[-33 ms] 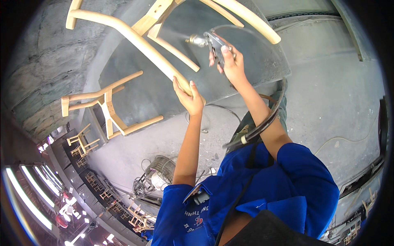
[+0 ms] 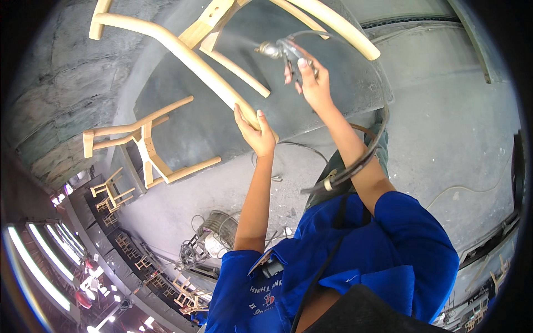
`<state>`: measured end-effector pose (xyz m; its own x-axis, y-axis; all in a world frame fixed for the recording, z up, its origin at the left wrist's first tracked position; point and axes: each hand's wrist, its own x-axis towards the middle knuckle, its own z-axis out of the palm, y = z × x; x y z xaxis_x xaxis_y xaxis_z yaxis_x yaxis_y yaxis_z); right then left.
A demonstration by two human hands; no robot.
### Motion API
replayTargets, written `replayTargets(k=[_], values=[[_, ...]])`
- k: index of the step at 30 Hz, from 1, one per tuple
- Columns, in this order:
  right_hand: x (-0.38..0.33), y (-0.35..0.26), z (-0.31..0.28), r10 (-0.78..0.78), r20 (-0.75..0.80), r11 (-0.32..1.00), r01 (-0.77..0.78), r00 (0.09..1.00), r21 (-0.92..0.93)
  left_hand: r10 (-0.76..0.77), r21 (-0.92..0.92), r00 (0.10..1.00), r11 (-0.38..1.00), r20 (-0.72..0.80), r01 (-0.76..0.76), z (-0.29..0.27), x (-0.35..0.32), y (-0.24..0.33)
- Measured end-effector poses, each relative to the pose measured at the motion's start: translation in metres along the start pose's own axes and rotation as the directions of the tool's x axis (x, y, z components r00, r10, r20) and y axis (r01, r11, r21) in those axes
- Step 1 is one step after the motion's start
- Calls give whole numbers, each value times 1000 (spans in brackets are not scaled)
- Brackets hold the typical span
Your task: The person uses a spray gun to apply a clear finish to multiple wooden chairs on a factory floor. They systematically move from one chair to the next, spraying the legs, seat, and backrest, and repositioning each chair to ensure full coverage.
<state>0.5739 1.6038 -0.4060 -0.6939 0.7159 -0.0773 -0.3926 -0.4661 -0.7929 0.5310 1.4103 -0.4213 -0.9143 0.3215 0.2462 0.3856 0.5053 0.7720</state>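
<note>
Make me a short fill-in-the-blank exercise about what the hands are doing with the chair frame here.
1. The left hand grips a curved rail of the pale ____ chair frame.
2. The right hand holds a metal ____ gun aimed at the frame.
3. A dark ____ runs from the gun along the right forearm.
4. The person's short sleeves are ____ in colour.

Missing words: wooden; spray; hose; blue

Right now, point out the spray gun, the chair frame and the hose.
spray gun [image 2: 280, 51], head view, on its metal body.
chair frame [image 2: 183, 50], head view, on the curved rail.
hose [image 2: 355, 164], head view, mid-length by the forearm.
</note>
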Motion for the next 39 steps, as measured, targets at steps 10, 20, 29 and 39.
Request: replayTargets(k=[10,20,29,39], values=[[30,20,-47,-156,-413,987,132,897,-86,-18,-3,1000,1000,-24,18,4,-4,-7],[-68,-57,20,64,54,976,-51,997,-211,-175,-161,983,973,-53,165,-1,-24,-11],[-58,-135,35,-342,133,793,361,930,-490,-66,-26,994,998,-87,64,-2,-67,-23],[-41,-196,106,-516,470,733,653,716,-190,-140,43,986,990,88,137,-6,-128,-45]])
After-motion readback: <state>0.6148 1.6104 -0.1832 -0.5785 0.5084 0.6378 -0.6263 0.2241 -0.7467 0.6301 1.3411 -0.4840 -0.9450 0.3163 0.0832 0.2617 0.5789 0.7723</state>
